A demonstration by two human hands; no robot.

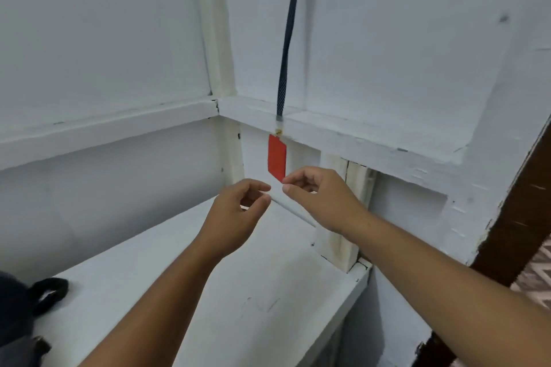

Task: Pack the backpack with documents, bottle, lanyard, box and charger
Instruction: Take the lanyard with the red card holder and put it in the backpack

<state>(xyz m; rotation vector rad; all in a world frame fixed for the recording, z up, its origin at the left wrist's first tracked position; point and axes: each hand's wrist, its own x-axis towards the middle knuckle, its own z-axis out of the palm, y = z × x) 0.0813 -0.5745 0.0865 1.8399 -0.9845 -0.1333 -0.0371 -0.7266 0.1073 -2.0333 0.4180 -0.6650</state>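
Pinched between forefinger and thumb of the right-hand grip (316, 197): the lower corner of a red card (277, 158). The two fingertips are closed together on that corner; the remaining fingers are curled under the palm.

Left-hand grip (238, 211): half open, just beside the right, level with it and slightly lower. Forefinger and thumb curve toward each other with a gap between them. Nothing is held and the card is not touched.

Red card: plain, rectangular, hanging upright with a slight tilt, its top edge fixed to a small pale clip (279, 128).

Lanyard (285, 45): dark woven strap, running straight up from the clip and out of the top of the frame. It hangs against a white painted wall (387, 39), close to the inside corner, and crosses a horizontal white rail (343, 134) at the clip. What it hangs from is out of view.

Tabletop (238, 292): white painted surface below both hands, scuffed, set into the corner.

Backpack (15, 322): dark, only partly in view at the lower left edge, resting on the tabletop well apart from the lanyard. Its black carry loop (49, 292) lies toward the hands.

Right edge: a brown wooden frame (512, 217), with patterned fabric (533, 277) beyond it.
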